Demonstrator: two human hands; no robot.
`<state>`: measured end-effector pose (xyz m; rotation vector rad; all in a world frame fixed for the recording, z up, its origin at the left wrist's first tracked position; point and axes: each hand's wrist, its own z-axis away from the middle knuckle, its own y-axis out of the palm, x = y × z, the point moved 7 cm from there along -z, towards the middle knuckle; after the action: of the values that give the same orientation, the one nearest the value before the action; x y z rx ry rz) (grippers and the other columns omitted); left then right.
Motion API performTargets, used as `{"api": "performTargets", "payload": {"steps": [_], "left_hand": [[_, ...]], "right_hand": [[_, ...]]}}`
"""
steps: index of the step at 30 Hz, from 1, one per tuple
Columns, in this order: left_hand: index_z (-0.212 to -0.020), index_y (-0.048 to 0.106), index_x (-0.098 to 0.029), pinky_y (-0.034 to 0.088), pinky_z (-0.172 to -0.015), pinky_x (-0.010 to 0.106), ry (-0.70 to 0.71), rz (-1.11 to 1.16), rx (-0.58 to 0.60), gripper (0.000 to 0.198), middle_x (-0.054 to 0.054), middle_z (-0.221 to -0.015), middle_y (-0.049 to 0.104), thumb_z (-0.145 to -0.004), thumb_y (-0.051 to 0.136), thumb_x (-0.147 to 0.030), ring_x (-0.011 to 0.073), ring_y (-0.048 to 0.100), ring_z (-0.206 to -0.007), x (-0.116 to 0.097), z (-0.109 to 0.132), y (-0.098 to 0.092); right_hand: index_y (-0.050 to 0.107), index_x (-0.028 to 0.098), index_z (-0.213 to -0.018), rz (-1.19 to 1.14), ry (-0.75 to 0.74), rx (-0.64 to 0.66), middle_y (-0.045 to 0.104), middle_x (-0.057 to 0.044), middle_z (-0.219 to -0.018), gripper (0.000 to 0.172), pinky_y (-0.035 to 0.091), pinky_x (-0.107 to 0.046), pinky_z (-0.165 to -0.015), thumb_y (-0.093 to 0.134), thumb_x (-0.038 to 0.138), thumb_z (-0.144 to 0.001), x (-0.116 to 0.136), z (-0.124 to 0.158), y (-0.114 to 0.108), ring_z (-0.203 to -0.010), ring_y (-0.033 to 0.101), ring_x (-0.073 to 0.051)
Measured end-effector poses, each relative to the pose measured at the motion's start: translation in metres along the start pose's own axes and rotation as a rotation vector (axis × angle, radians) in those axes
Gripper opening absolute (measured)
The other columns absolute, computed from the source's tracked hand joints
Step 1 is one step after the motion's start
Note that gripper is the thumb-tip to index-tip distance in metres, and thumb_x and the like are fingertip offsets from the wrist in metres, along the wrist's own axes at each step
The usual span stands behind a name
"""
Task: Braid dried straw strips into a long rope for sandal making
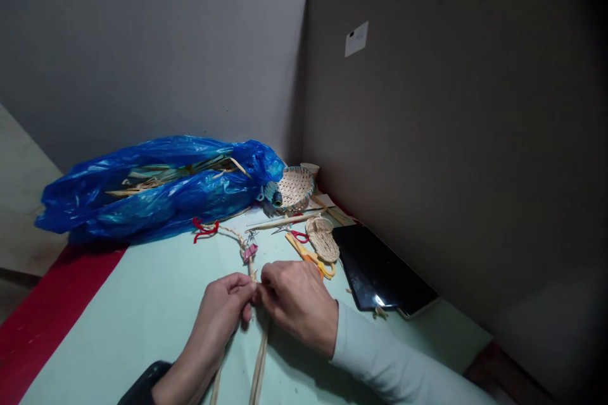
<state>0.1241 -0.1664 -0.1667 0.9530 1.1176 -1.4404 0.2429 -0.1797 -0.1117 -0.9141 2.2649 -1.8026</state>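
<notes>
My left hand and my right hand meet at the middle of the pale green table, both with fingers pinched on a braided straw cord. The braid runs away from my hands toward a red tie and carries a pink binder clip. Loose straw strands trail from the pinch toward me between my wrists.
A blue plastic bag full of straw lies at the back left. Behind my hands are a small woven basket, a woven oval piece, red-handled scissors and a yellow tool. A black tablet lies right, beside a grey partition.
</notes>
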Motion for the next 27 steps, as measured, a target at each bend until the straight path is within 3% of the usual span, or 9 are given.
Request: {"api": "performTargets", "payload": {"steps": [4,7,12,16,19,23,27], "left_hand": [[-0.060,0.059,-0.015,0.010,-0.036,0.017,-0.066,0.133,0.009,0.019,-0.008,-0.038,0.045,-0.056,0.067,-0.032,0.0017,0.025,-0.033,0.004,-0.001,-0.002],[-0.067,0.061,-0.014,0.008,-0.036,0.017,-0.110,0.243,0.100,0.026,-0.008,-0.042,0.045,-0.056,0.073,-0.034,0.0007,0.022,-0.033,0.008,-0.003,-0.003],[-0.072,0.064,-0.011,0.015,-0.037,0.015,-0.075,0.337,0.211,0.027,-0.004,-0.054,0.052,-0.063,0.076,-0.034,0.0004,0.027,-0.039,0.006,0.000,-0.005],[-0.074,0.063,-0.012,0.015,-0.036,0.014,-0.073,0.297,0.154,0.024,-0.006,-0.048,0.048,-0.065,0.075,-0.031,0.0011,0.029,-0.037,0.005,0.002,-0.009],[-0.078,0.062,-0.012,0.018,-0.035,0.013,-0.080,0.294,0.172,0.025,-0.007,-0.047,0.047,-0.066,0.073,-0.030,0.0013,0.029,-0.037,0.005,0.002,-0.008],[-0.083,0.058,-0.012,0.022,-0.036,0.012,-0.054,0.278,0.193,0.025,-0.008,-0.046,0.047,-0.068,0.069,-0.028,0.0019,0.032,-0.038,0.002,0.003,-0.005],[-0.090,0.050,-0.016,0.024,-0.035,0.012,0.029,0.248,0.158,0.032,-0.005,-0.051,0.058,-0.069,0.067,-0.034,0.0030,0.036,-0.038,-0.001,0.004,-0.005]], "right_hand": [[0.054,0.016,-0.091,0.088,-0.210,-0.057,0.064,-0.004,-0.080,0.009,0.020,-0.032,-0.052,0.050,0.023,-0.090,0.026,0.010,0.010,-0.069,0.056,-0.018],[0.053,0.013,-0.096,0.187,-0.312,-0.063,0.062,-0.006,-0.085,0.009,0.025,-0.032,-0.052,0.051,0.016,-0.088,0.039,0.016,0.019,-0.071,0.054,-0.020],[0.053,0.013,-0.097,0.208,-0.372,-0.039,0.060,-0.009,-0.090,0.009,0.034,-0.032,-0.057,0.047,0.013,-0.091,0.044,0.020,0.019,-0.079,0.051,-0.021],[0.056,0.018,-0.099,-0.013,-0.277,0.021,0.059,-0.007,-0.094,0.013,0.038,-0.031,-0.066,0.053,0.016,-0.086,0.029,0.016,0.006,-0.085,0.050,-0.020],[0.059,0.018,-0.106,-0.301,-0.044,-0.011,0.061,-0.007,-0.098,0.021,0.040,-0.029,-0.074,0.055,0.020,-0.085,0.004,0.004,-0.003,-0.090,0.054,-0.019],[0.064,0.015,-0.100,-0.712,0.134,0.157,0.067,-0.004,-0.079,0.026,0.041,-0.024,-0.066,0.055,0.037,-0.088,-0.014,-0.012,0.022,-0.072,0.060,-0.015],[0.070,0.015,-0.087,-0.858,0.169,0.201,0.068,-0.002,-0.071,0.024,0.040,-0.022,-0.061,0.059,0.036,-0.085,-0.021,-0.019,0.036,-0.063,0.058,-0.013]]}}
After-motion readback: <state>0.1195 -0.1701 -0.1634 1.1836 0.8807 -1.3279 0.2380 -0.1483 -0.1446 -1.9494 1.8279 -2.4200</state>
